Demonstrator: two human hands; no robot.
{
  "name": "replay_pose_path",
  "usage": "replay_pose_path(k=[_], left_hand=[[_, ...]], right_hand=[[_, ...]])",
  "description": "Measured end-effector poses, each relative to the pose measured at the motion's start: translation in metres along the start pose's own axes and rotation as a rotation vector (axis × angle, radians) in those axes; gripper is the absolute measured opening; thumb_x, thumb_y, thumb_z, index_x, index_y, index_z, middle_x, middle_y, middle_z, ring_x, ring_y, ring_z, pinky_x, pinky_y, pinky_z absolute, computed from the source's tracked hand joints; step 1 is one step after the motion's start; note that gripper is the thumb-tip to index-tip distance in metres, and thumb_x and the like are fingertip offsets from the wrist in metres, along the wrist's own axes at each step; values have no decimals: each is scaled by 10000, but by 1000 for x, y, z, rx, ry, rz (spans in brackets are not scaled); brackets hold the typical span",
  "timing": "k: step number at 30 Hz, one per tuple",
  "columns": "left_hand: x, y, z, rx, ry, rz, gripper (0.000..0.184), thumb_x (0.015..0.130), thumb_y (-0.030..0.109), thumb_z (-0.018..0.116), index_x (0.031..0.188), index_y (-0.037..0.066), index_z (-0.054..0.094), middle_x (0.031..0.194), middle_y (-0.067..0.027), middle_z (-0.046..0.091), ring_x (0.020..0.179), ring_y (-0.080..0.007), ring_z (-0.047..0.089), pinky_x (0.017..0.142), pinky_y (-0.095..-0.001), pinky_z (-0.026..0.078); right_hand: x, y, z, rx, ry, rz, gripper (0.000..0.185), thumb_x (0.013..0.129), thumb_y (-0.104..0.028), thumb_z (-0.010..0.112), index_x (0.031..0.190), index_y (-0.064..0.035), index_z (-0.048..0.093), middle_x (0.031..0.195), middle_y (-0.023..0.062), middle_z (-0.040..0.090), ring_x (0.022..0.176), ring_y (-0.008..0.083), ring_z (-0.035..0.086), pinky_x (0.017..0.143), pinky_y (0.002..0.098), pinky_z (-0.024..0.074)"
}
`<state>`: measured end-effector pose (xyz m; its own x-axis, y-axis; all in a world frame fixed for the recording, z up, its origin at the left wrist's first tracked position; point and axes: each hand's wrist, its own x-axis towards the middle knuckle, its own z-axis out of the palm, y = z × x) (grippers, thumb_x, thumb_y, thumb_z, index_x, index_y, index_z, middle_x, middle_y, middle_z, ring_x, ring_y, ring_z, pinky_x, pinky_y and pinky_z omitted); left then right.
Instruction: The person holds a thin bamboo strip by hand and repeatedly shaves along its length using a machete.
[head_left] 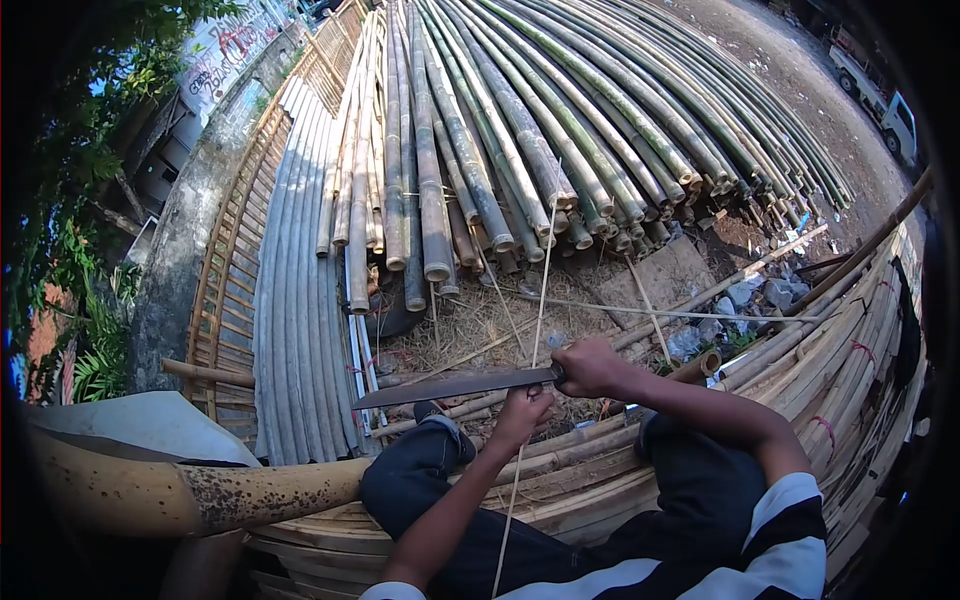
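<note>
My right hand (592, 367) is closed round the handle of a machete (455, 387), whose long dark blade points left, roughly level. Just below the blade, my left hand (522, 416) grips a thin bamboo strip (543, 290). The strip runs up past the blade toward the stacked poles and down across my lap (507, 510). Near the handle the blade crosses the strip; whether its edge bites into it I cannot tell.
A large stack of bamboo poles (490, 130) spreads ahead, cut ends toward me. Bundled split bamboo (800, 400) lies at right and beneath my legs. At left are corrugated sheets (295, 270), a bamboo lattice (225, 290) and a thick bamboo pole (270, 494). Straw and offcuts litter the ground.
</note>
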<state>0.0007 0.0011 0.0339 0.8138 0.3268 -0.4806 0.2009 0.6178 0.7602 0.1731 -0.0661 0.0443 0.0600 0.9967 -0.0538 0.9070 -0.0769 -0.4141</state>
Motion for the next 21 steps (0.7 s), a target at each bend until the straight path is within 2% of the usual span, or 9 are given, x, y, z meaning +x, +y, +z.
replay_pose_path(k=[2, 4, 6, 8, 9, 11, 14, 16, 21], left_hand=[[-6, -4, -2, -2, -5, -8, 272, 855, 31, 540, 785, 130, 297, 599, 40, 335, 442, -28, 309, 371, -211, 219], [-13, -6, -1, 264, 73, 185, 266, 838, 42, 552, 779, 121, 304, 603, 36, 357, 473, -24, 351, 387, -203, 260], [-19, -8, -5, 361, 89, 224, 271, 824, 59, 571, 778, 113, 309, 604, 39, 374, 502, -20, 379, 402, -197, 288], [-22, 3, -1, 248, 108, 197, 277, 824, 61, 570, 774, 115, 303, 588, 46, 375, 484, -22, 369, 394, -200, 280], [-22, 3, 1, 226, 73, 163, 286, 845, 65, 570, 770, 121, 299, 577, 51, 371, 462, -27, 355, 383, -205, 271], [-18, 8, 6, 218, 25, 120, 290, 855, 68, 570, 769, 123, 299, 574, 51, 370, 454, -29, 349, 378, -207, 266], [-10, 12, 11, 199, -27, 64, 292, 872, 70, 569, 771, 127, 301, 573, 49, 371, 444, -34, 339, 373, -210, 257], [-9, 12, 14, 148, -29, 55, 309, 872, -14, 531, 796, 143, 277, 604, 52, 311, 455, -17, 298, 362, -199, 200], [-7, -16, -2, 352, 78, 165, 293, 879, 7, 531, 792, 131, 280, 587, 47, 339, 456, -24, 309, 371, -210, 207]], right_hand=[[2, -4, -4, -9, -17, -13, 234, 645, -250, 621, 737, -38, 588, 611, 178, 591, 626, 379, 613, 580, 461, 493], [7, 7, -7, -26, -24, -16, 230, 650, -246, 613, 720, -29, 583, 631, 185, 599, 636, 379, 616, 585, 453, 500], [8, 49, -4, 11, 174, 216, 238, 651, -237, 607, 691, -4, 578, 647, 205, 599, 661, 389, 616, 604, 465, 500], [5, 88, -21, 38, 310, 478, 272, 659, -244, 605, 696, 25, 585, 665, 232, 596, 686, 404, 614, 639, 473, 501], [-1, 106, -27, 27, 318, 478, 272, 659, -244, 605, 696, 25, 585, 665, 232, 596, 686, 404, 614, 639, 473, 501], [-8, 130, -32, 64, 422, 612, 302, 666, -248, 613, 735, 46, 597, 672, 255, 587, 689, 420, 607, 662, 476, 495], [-19, 112, -33, 202, 355, 630, 321, 673, -257, 625, 745, 54, 598, 680, 267, 586, 699, 421, 610, 666, 470, 492], [-20, 91, -22, 208, 266, 510, 309, 672, -264, 631, 770, 28, 605, 706, 250, 599, 716, 420, 609, 678, 474, 487], [-6, 14, -13, 56, -16, 152, 237, 661, -255, 618, 757, -39, 596, 648, 186, 601, 659, 389, 614, 649, 471, 505]])
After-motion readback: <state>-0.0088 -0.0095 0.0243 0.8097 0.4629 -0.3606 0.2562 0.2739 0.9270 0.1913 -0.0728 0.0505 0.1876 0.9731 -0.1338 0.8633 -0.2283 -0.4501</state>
